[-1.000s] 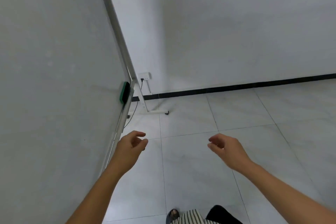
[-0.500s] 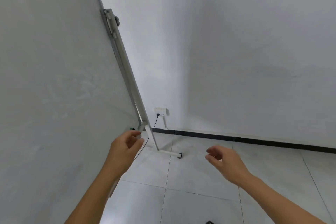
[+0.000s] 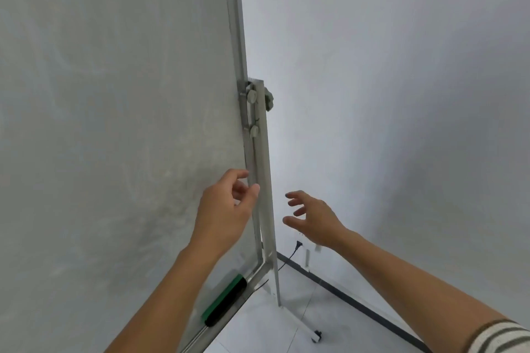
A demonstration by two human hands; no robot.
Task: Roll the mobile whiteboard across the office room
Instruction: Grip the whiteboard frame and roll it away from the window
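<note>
Near right, a forearm with a striped sleeve (image 3: 500, 337) cuff at the frame's corner; near left, a bare forearm rising toward the board. Left hand (image 3: 226, 210) at the whiteboard's right edge, fingers curled loosely by the metal frame (image 3: 249, 149), thumb tip touching or just short of it – cannot tell which; grip apart, nothing clamped. Right hand (image 3: 312, 218) in the air just right of the stand's upright (image 3: 265, 180), fingers spread, grip apart, holding nothing. Whiteboard (image 3: 114, 123) fills the left of the view, surface smudged, standing on the tiled floor (image 3: 258, 329). Green-and-black eraser (image 3: 225, 304) lying in the tray along the board's bottom edge. Two round knobs (image 3: 252, 97) on the bracket higher up the upright. Below, a white leg with a black caster (image 3: 317, 335). Farther off, a black cable and plug (image 3: 298, 245) by the white wall (image 3: 401, 94), dark skirting at its foot
</note>
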